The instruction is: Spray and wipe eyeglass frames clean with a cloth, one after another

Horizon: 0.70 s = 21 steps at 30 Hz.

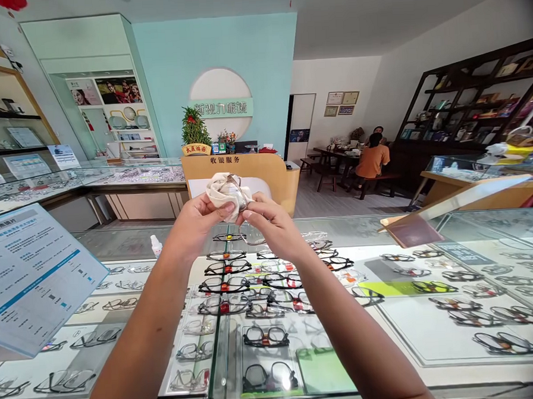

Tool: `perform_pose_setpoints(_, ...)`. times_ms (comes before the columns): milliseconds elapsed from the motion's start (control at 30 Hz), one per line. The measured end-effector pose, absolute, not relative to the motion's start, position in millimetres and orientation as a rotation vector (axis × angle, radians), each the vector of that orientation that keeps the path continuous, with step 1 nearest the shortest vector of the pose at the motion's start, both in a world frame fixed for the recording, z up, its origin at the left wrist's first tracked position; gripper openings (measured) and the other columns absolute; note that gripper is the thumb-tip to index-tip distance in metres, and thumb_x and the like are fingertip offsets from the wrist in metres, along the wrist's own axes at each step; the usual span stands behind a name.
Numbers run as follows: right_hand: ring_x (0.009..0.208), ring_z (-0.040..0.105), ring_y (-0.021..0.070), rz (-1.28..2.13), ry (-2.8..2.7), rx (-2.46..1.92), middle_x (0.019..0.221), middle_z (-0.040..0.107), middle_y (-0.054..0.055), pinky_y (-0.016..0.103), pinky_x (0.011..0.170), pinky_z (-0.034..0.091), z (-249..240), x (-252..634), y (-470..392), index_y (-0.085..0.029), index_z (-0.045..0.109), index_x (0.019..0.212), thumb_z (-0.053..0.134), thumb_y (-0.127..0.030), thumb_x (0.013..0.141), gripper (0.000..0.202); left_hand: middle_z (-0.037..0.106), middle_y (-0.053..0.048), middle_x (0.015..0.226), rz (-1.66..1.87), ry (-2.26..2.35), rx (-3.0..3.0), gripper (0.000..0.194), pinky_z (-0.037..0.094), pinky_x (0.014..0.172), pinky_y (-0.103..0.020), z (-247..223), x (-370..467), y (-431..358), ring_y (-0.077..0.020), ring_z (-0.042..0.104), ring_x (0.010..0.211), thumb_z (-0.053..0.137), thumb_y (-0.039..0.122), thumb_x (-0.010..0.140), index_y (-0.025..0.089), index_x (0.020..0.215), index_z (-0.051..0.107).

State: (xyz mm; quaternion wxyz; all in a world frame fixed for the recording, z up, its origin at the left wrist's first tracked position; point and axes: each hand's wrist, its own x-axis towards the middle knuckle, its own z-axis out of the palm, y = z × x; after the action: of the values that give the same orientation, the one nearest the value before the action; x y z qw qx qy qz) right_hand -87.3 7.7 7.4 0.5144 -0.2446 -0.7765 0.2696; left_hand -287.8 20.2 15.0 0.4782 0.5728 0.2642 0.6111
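Above the glass display counter, both hands meet at a bunched cream cloth and a pair of thin-framed glasses. My left hand (199, 218) is closed round the cloth (224, 193), its thumb pressing on the front. The glasses (243, 196) have one lens partly wrapped in the cloth, and a thin frame part hangs below. My right hand (270, 220) pinches the frame at the cloth's right edge, fingers closed.
Rows of glasses (226, 267) lie in the glass counter (214, 351) below. A printed sign (33, 277) stands at left, near a small white bottle (156, 246). A tilted framed panel (454, 204) is at right. People sit at a table behind.
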Motion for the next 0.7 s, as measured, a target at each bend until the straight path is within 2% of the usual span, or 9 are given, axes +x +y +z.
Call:
perform_pose_setpoints(233,0.115,0.063,0.0245,0.695,-1.914,-0.545,0.111,0.067,0.005,0.04,0.108,0.047,8.2,-83.4,12.0,-0.024,0.08,0.087,0.059,-0.034,0.108,0.031,0.083,-0.007,0.104,1.494,0.574,1.493,0.045,0.056,0.09,-0.03,13.3,-284.1,18.4,-0.0198,0.073,0.095,0.106,0.04,0.071,0.019,0.103,0.083)
perform_pose_setpoints(367,0.108,0.064,0.0235,0.731,-1.927,-0.537,0.106,0.071,0.005,0.039,0.105,0.049,11.1,-80.6,10.1,-0.024,0.08,0.085,0.059,-0.034,0.107,0.032,0.084,-0.008,0.105,1.495,0.559,1.506,0.045,0.058,0.09,-0.03,13.1,-282.3,17.7,-0.0198,0.073,0.095,0.106,0.037,0.07,0.018,0.103,0.084)
perform_pose_setpoints(567,0.11,0.066,0.0239,0.774,-1.961,-0.556,0.109,0.074,0.005,0.038,0.103,0.05,12.6,-80.1,7.4,-0.023,0.081,0.085,0.06,-0.038,0.106,0.034,0.085,-0.008,0.095,1.517,0.608,1.474,0.05,0.059,0.084,-0.033,12.1,-280.9,20.1,-0.0207,0.073,0.084,0.11,0.031,0.056,0.017,0.095,0.083)
perform_pose_setpoints(700,0.114,0.068,0.024,0.752,-2.017,-0.528,0.112,0.075,0.005,0.039,0.105,0.05,12.4,-78.8,7.3,-0.023,0.081,0.086,0.059,-0.035,0.108,0.033,0.084,-0.005,0.096,1.555,0.59,1.494,0.048,0.058,0.083,-0.03,9.5,-275.9,20.9,-0.0193,0.073,0.085,0.109,0.03,0.059,0.018,0.097,0.083)
